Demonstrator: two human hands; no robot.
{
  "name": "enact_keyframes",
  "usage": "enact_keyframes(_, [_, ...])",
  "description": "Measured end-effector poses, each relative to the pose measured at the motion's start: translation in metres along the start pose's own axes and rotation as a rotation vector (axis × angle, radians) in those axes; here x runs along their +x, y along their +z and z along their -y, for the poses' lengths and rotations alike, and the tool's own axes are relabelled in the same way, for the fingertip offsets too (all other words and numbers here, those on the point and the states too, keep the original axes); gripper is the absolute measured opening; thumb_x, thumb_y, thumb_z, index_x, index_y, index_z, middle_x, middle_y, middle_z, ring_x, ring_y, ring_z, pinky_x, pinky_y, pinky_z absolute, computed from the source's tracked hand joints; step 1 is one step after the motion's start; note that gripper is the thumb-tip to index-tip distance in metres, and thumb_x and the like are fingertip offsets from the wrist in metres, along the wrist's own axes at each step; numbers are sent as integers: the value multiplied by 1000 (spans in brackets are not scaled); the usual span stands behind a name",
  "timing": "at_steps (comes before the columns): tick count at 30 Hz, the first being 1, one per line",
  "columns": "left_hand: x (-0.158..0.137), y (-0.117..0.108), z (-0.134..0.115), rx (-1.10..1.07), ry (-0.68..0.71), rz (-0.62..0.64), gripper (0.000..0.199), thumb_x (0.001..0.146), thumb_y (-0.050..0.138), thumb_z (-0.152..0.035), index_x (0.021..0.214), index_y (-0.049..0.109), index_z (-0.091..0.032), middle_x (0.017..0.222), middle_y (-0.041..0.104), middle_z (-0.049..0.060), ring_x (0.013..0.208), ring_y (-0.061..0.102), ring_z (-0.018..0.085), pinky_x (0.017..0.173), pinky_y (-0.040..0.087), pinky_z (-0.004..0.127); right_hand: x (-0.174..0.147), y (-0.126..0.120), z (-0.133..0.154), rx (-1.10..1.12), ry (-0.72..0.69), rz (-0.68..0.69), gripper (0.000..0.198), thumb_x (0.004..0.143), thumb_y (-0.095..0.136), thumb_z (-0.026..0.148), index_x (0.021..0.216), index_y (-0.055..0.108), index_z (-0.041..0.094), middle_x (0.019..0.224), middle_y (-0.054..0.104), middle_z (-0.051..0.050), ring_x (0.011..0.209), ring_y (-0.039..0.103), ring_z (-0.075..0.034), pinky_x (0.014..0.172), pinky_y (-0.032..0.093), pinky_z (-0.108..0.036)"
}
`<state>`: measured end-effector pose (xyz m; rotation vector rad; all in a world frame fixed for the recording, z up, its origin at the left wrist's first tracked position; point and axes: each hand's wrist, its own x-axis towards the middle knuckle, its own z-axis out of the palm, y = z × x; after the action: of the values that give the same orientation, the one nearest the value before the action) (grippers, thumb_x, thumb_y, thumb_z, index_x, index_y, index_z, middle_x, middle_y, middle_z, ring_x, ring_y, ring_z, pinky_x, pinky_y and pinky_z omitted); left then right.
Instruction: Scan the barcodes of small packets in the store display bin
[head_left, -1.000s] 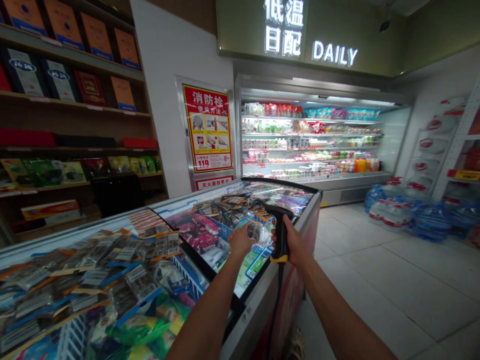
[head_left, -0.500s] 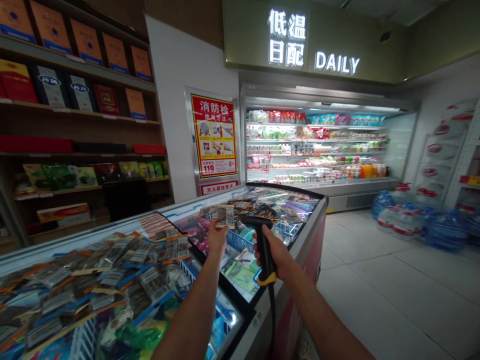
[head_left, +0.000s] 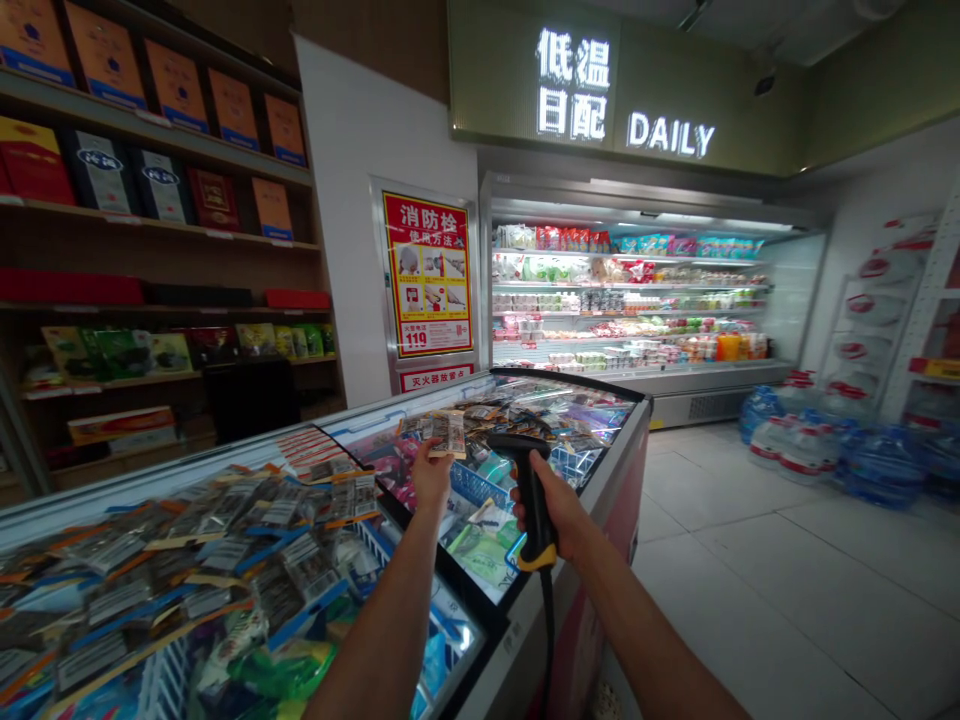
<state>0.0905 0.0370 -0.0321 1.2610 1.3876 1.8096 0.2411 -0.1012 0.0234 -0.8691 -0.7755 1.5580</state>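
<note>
My left hand (head_left: 432, 474) pinches the lower left edge of a small flat packet (head_left: 449, 434) with printed panels, held up above the chest freezer. Its printing is too small to read. My right hand (head_left: 556, 503) is wrapped round the grip of a black and yellow barcode scanner (head_left: 534, 500), whose head points left toward the packet. From the scanner's base a black cable (head_left: 548, 630) hangs down past the freezer's side. Many similar packets (head_left: 202, 540) lie heaped on the freezer's left part, close to my left forearm.
The chest freezer's side wall (head_left: 622, 500) runs along my right forearm. Blue baskets (head_left: 480, 487) of bagged goods show through its glass. Shelves of boxes (head_left: 180, 85) stand at left, a lit open fridge (head_left: 630, 300) at the back. Water bottles (head_left: 885, 465) stand on the tiled floor (head_left: 735, 560).
The view has turned very slightly. Both hands keep their hold, with the packet and the barcode scanner almost where they were.
</note>
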Motion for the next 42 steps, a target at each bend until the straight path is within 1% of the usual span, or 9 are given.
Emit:
enact_keyframes(8, [-2,-2,-3,-121,-7,48,28,57,55,-15,85,54,-17,55,51,-5,49,49,8,46,37,18,-6,4,8,17,20,71,37,76,43,51,77,51,15,50,50,2,37,46,-8,34,37,-19])
enact_keyframes(14, [0,-4,-2,-203,-38,52,23,55,55,-14,76,49,-19,52,48,-7,46,46,7,44,36,18,5,15,10,-29,24,58,37,74,45,52,76,50,16,49,51,2,37,46,-8,35,37,-19])
enact_keyframes(19, [3,-5,-1,-160,-41,41,19,55,53,-13,71,46,-20,51,46,-7,45,44,7,43,33,18,14,24,0,-104,14,30,32,73,48,49,71,49,16,47,51,2,36,47,-9,34,38,-20])
enact_keyframes(24, [7,-4,3,-185,-21,5,18,53,54,-14,68,47,-19,54,47,-7,47,43,7,44,33,18,5,25,-6,-110,39,40,34,72,49,49,72,51,15,47,51,2,36,47,-8,33,37,-19])
enact_keyframes(29, [7,-3,4,-215,-46,2,20,52,54,-14,70,47,-19,53,46,-7,47,45,7,45,34,18,-7,24,4,-95,24,36,34,72,49,49,75,51,15,49,51,2,36,47,-8,33,38,-20])
enact_keyframes(32, [4,-4,0,-118,-53,-10,19,55,53,-14,73,50,-19,54,48,-7,46,46,7,45,35,18,-11,24,10,-103,0,0,33,73,48,48,76,51,16,48,51,2,36,47,-9,32,38,-20])
enact_keyframes(36, [7,-17,-10,227,2,-22,21,60,51,-13,80,55,-20,58,55,-4,52,52,11,49,38,20,-10,25,12,-88,-9,-14,32,73,49,47,76,51,16,49,51,2,36,47,-9,33,39,-20])
enact_keyframes(38, [12,-32,-16,370,30,-47,22,61,51,-13,81,56,-19,64,58,-1,59,55,14,55,40,22,-8,26,9,-81,-10,-13,32,73,50,47,76,51,16,49,51,2,36,47,-9,33,39,-20])
enact_keyframes(42, [19,-76,-29,481,31,-118,25,61,51,-11,84,57,-16,72,61,4,69,58,19,61,41,27,-6,30,2,-74,-11,13,31,73,50,47,76,51,16,49,52,2,37,47,-9,33,39,-20])
